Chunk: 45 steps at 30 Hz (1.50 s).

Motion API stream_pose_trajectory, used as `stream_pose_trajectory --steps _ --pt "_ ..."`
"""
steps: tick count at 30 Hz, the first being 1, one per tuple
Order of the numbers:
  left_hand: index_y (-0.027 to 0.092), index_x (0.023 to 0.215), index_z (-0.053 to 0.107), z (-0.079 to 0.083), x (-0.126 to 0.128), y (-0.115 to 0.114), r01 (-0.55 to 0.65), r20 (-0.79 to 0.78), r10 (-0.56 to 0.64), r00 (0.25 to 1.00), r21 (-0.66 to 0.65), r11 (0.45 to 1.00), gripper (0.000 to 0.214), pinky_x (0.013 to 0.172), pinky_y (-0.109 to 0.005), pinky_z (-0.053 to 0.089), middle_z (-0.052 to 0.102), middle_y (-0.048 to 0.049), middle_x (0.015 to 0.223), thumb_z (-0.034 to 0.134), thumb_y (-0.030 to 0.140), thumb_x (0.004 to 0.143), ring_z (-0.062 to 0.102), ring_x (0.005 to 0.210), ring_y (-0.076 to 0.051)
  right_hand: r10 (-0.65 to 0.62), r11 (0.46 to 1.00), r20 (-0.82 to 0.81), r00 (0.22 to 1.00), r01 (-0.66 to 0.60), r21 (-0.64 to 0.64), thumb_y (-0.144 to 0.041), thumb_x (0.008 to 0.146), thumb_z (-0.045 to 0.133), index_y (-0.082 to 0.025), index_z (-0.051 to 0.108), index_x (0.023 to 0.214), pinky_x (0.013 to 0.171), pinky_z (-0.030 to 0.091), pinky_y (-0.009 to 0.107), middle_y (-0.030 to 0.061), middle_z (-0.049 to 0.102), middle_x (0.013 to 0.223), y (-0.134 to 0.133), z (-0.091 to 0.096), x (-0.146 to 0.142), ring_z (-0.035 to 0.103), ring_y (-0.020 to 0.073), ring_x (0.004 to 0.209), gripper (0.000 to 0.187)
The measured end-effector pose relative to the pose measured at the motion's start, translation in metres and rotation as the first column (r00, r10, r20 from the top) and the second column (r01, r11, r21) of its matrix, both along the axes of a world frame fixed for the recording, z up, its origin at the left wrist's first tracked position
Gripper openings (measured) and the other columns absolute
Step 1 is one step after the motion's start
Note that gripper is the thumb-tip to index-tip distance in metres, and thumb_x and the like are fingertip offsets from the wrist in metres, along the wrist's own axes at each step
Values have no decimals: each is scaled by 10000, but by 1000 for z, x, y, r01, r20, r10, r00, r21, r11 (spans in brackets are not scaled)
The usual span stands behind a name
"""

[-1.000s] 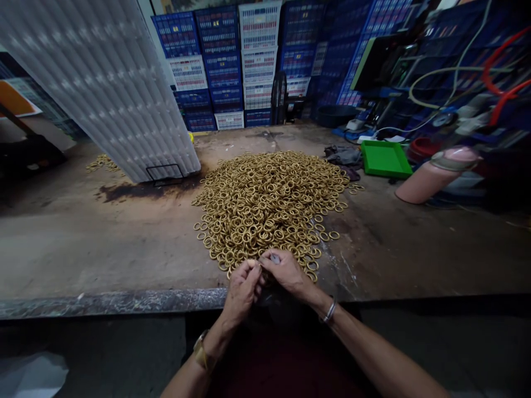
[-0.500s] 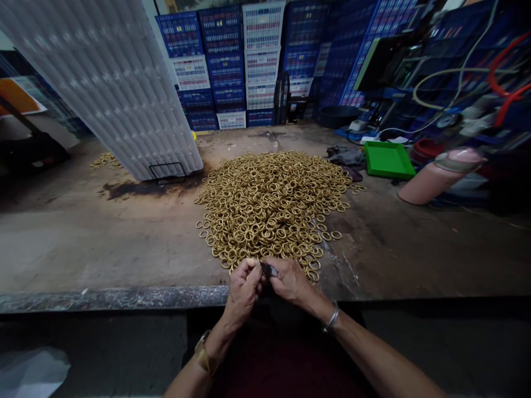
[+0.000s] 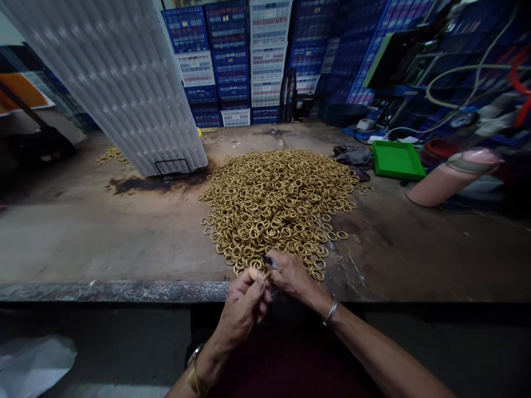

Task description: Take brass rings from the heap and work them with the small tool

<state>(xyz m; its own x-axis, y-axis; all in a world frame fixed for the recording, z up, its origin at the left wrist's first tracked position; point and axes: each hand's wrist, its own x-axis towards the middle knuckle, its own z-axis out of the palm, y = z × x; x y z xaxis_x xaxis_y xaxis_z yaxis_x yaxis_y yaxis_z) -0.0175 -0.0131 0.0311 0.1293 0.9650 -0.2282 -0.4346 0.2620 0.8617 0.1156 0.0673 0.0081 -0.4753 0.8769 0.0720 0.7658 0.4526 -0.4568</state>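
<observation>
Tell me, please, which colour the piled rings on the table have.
The rings are dull gold, seen best in the head view.

At lower centre, the left hand [image 3: 244, 305] partly hides a gold-coloured ring [image 3: 266, 275], the right hand [image 3: 292, 276] most of a dark-tipped grey tool [image 3: 272, 262]. At upper left, the edge crops a tall ribbed white stack [image 3: 124, 83]; at right, a curved red hose [image 3: 514, 78] is blurred.
</observation>
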Motion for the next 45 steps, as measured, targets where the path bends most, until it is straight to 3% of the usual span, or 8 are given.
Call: stream_pose_trajectory --steps 6,12,18,29,33,36,41,45 --pt "138 732 499 -16 -16 1 -156 165 176 970 -125 980 252 368 -152 268 566 -21 762 573 374 778 402 458 -36 15 997 78 997 -21 78 -185 786 447 -212 552 995 601 295 233 39 620 884 6 9 -30 548 144 740 235" --pt "174 869 522 -22 -33 0 -197 278 236 931 -162 967 188 382 -161 308 577 -5 712 596 301 753 440 461 -59 -39 998 220 975 25 66 -194 808 434 -237 556 942 575 291 235 26 579 906 8 6 -46 549 134 711 186" --pt "130 754 547 -25 -36 9 -176 386 278 880 -279 944 192 400 -149 323 555 -11 728 658 275 692 509 577 -78 4 993 35 999 -8 122 -181 784 458 -211 565 897 597 309 222 28 578 890 13 -5 -35 534 130 726 158" --pt "171 896 525 -22 -15 26 -255 -134 241 961 -92 963 347 354 -146 271 475 62 563 617 448 708 394 416 -51 115 993 -268 957 -105 52 -198 785 474 -191 568 862 584 337 212 3 572 683 -3 -4 -10 495 111 596 122" --pt "169 736 516 -30 -11 24 -211 -296 201 934 -1 977 298 372 -154 251 404 76 496 563 462 753 340 390 -42 35 988 -388 921 -91 -126 -270 797 477 -183 559 775 547 335 206 -19 521 621 -6 3 -10 450 96 559 121" --pt "170 705 513 -31 -9 23 -242 -338 246 909 52 969 288 394 -162 262 422 65 518 558 450 761 355 411 -46 -129 915 -543 830 -110 -387 -325 783 481 -175 525 702 500 338 192 -39 479 556 -6 5 -13 414 81 510 176" --pt "163 739 564 -28 -6 21 -220 -354 235 905 82 972 265 428 -169 290 485 40 561 567 427 760 390 460 -57 -425 681 -607 671 -205 -703 -479 744 494 -186 470 731 361 240 176 -62 491 526 -9 1 -16 315 46 363 294" --pt "168 801 551 -26 -5 20 -156 -288 148 946 -6 988 292 407 -160 265 474 46 582 552 458 765 385 440 -49 -491 676 -623 609 -184 -713 -480 716 517 -183 471 720 351 229 177 -58 497 541 -8 -3 -14 310 40 360 300"
